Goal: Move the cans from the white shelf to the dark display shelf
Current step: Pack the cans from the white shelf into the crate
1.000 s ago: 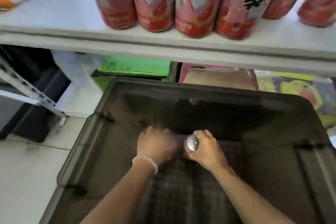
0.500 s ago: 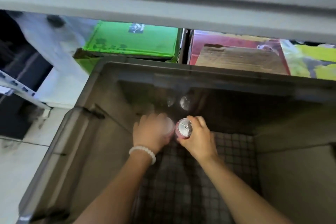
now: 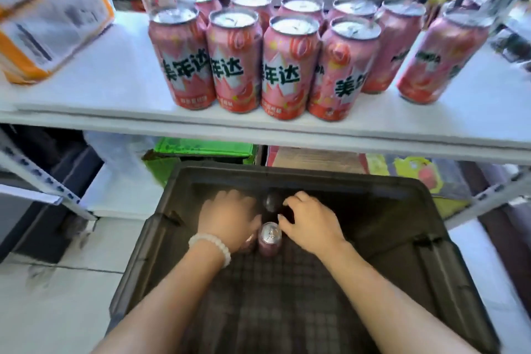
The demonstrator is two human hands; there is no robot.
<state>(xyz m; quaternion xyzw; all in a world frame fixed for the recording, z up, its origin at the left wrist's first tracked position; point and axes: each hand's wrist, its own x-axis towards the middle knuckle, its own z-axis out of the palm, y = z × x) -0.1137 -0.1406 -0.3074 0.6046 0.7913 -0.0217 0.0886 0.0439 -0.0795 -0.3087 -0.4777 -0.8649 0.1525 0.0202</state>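
Note:
Several pink cans [image 3: 290, 66] stand in two rows on the white shelf [image 3: 120, 77]. Below it is the dark display shelf [image 3: 396, 227], a deep dark bin with a grid floor. One pink can [image 3: 270, 234] stands upright on that floor between my hands. My left hand [image 3: 230, 218], with a white bead bracelet on the wrist, grips the top of a second can [image 3: 249, 241], which is mostly hidden under the palm. My right hand [image 3: 311, 221] hovers just right of the standing can, fingers loosely curled and apart from it, holding nothing.
An orange and white package [image 3: 48, 20] lies at the left of the white shelf. Green [image 3: 201, 149] and red [image 3: 313, 158] boxes sit under the shelf behind the bin. A metal rack leg [image 3: 43, 181] slants at the left over a tiled floor [image 3: 57, 296].
My right hand has let go of its can, which now stands on the bin floor, and has drawn slightly to the right. The view has tilted up, so the shelf cans show again.

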